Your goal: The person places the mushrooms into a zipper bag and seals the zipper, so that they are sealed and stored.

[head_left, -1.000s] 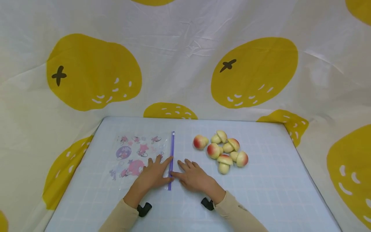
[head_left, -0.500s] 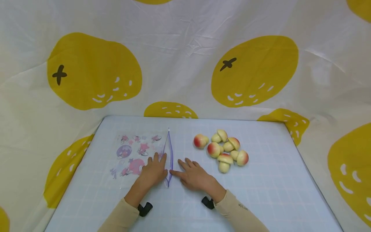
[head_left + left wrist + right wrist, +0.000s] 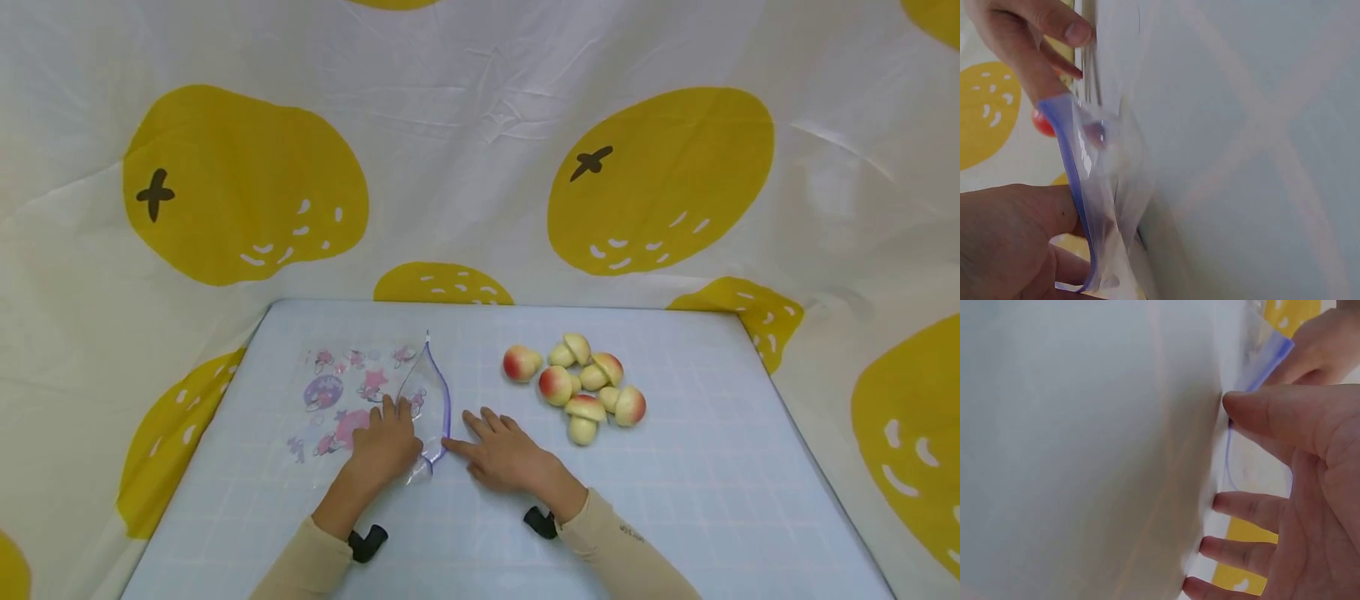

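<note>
Bag point(image 3: 360, 392) on table point(image 3: 712, 467), left of clustered mushrooms point(image 3: 556, 387); cloth point(image 3: 465, 183) behind table and at sides.

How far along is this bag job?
Done: the zip bag gapes open at its mouth. In hand: left hand at the mouth, right hand touching the purple edge. Remaining, likely: filling; all six toy mushrooms lie outside the bag.

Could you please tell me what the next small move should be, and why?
I would probably have the left hand open the bag wider: it gapes midway but narrows at both ends, the right hand touches its purple edge, and the mushrooms lie outside.
</note>
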A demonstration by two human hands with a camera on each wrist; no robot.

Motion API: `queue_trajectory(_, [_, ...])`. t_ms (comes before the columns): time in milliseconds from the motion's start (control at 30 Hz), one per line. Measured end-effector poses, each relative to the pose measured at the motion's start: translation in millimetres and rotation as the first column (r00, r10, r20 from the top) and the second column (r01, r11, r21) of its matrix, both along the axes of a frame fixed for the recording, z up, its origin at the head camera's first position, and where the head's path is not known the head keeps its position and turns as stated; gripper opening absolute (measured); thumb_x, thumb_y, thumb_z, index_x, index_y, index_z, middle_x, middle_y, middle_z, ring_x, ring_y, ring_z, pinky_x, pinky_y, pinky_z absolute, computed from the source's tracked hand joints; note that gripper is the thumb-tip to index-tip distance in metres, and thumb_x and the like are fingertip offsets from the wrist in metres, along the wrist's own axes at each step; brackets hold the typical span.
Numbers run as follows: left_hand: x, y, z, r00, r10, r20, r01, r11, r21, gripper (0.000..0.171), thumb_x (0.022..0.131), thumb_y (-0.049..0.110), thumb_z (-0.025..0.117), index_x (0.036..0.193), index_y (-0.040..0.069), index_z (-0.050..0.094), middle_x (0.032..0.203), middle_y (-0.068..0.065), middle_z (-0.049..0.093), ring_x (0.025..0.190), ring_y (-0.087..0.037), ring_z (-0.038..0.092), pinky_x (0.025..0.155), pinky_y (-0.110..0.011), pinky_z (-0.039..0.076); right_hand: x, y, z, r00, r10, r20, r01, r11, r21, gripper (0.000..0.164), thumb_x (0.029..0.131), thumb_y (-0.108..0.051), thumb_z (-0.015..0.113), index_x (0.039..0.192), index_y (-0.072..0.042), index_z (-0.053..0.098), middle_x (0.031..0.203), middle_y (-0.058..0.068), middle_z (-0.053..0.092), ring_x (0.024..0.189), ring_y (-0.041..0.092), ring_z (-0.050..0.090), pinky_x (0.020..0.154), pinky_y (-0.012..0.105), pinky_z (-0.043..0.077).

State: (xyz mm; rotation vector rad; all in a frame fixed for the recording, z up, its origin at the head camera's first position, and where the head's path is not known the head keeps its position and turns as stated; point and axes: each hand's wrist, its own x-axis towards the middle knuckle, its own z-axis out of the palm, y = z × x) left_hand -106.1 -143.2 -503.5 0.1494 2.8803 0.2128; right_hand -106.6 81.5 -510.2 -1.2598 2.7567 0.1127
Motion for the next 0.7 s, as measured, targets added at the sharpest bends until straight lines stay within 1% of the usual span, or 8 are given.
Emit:
queue_trajectory(67, [0.3,-4.4,1.5,1.000,0.023,0.011,-0.023,0.999,0.035,0.082,0.095,0.034,0.066,0.149,-0.015,0.028,0.149,-0.041,0.027,0.131,-0.058,0.036,0.086,-0.071,0.046,-0.1,0.1,-0.5,1.000,-0.006,0.011,0.006,1.000,0.003,0.054,0.101,-0.038,0.057,0.152,-0.040,0.042,0.155,0.014,0.039,0.137,0.040,0.041,0.105,0.051,0.042])
queue_trajectory(133, [0.6,-9.3,2.5,0.999,0.032,0.011,-0.032,0.997,0.064,0.089,0.094,0.039,0.067,0.149,-0.016,0.025,0.149,-0.043,0.025,0.130,-0.060,0.035,0.085,-0.071,0.047,-0.4,-0.1,-1.1,1.000,-0.011,0.020,0.011,1.000,0.005,0.054,0.101,-0.038,0.057,0.153,-0.040,0.041,0.156,0.014,0.038,0.138,0.040,0.040,0.105,0.051,0.041])
queue_trajectory(233, [1.0,-16.2,3.1,0.999,0.039,0.021,-0.041,0.994,0.101,0.102,0.090,0.048,0.070,0.150,-0.017,0.019,0.151,-0.044,0.019,0.131,-0.066,0.028,0.086,-0.075,0.043,-0.9,-0.3,-0.8,1.000,-0.015,0.028,0.015,1.000,0.003,0.055,0.101,-0.039,0.058,0.153,-0.040,0.041,0.156,0.014,0.037,0.139,0.041,0.039,0.106,0.052,0.041])
queue_trajectory(333, [0.1,-20.6,2.2,0.999,0.038,0.027,-0.041,0.992,0.118,0.111,0.086,0.056,0.072,0.151,-0.016,0.018,0.152,-0.043,0.016,0.133,-0.067,0.022,0.089,-0.079,0.036,-1.7,-0.2,0.4,0.999,-0.014,0.042,0.014,1.000,-0.003,0.055,0.101,-0.039,0.058,0.153,-0.039,0.040,0.157,0.015,0.036,0.139,0.041,0.039,0.106,0.052,0.040])
queue_trajectory(433, [-1.0,-21.1,0.4,1.000,0.003,0.019,-0.005,0.993,0.120,0.115,0.083,0.064,0.070,0.151,-0.015,0.020,0.154,-0.040,0.018,0.136,-0.064,0.021,0.094,-0.080,0.031,-1.8,0.2,1.3,0.998,-0.014,0.054,0.014,1.000,-0.004,0.056,0.101,-0.040,0.057,0.154,-0.039,0.040,0.157,0.015,0.036,0.139,0.041,0.038,0.106,0.052,0.040])
queue_trajectory(567, [-3.9,-16.3,-3.6,0.998,-0.054,-0.017,0.056,0.989,0.135,0.119,0.080,0.070,0.068,0.151,-0.013,0.024,0.155,-0.036,0.021,0.139,-0.060,0.023,0.099,-0.079,0.025,-1.6,1.3,1.5,0.998,-0.017,0.063,0.017,1.000,-0.001,0.057,0.100,-0.041,0.058,0.154,-0.039,0.040,0.158,0.015,0.035,0.139,0.041,0.038,0.107,0.052,0.040])
queue_trajectory(700, [-6.5,-9.6,-7.0,0.998,-0.066,-0.023,0.069,0.986,0.151,0.124,0.074,0.073,0.072,0.153,-0.011,0.024,0.157,-0.034,0.020,0.140,-0.057,0.021,0.102,-0.077,0.023,-1.2,1.2,1.1,0.996,-0.025,0.090,0.025,1.000,-0.002,0.057,0.101,-0.041,0.057,0.154,-0.040,0.038,0.159,0.014,0.033,0.141,0.041,0.036,0.108,0.053,0.038])
